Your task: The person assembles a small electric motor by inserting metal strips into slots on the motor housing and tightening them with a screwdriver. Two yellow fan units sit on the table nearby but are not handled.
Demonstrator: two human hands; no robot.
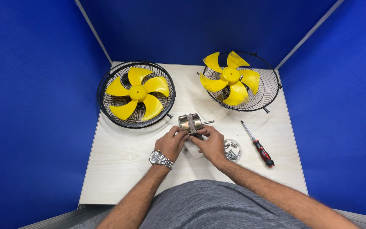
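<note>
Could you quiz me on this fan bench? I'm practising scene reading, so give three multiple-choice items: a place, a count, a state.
1. Where does the screwdriver lie?
A. right of the hands
B. inside a cage
C. left of the watch

2. How many yellow blades are on the left fan?
A. three
B. five
C. seven

3. The motor is:
A. lying untouched
B. mounted in a cage
C. touched by both hands

Answers: 1 A, it lies beside the dish of screws. 2 B, five blades show. 3 C, left hand and right hand meet at it.

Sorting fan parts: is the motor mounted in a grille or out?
Out. The motor lies on the table between both grilles, touched by the left hand and right hand.
</note>
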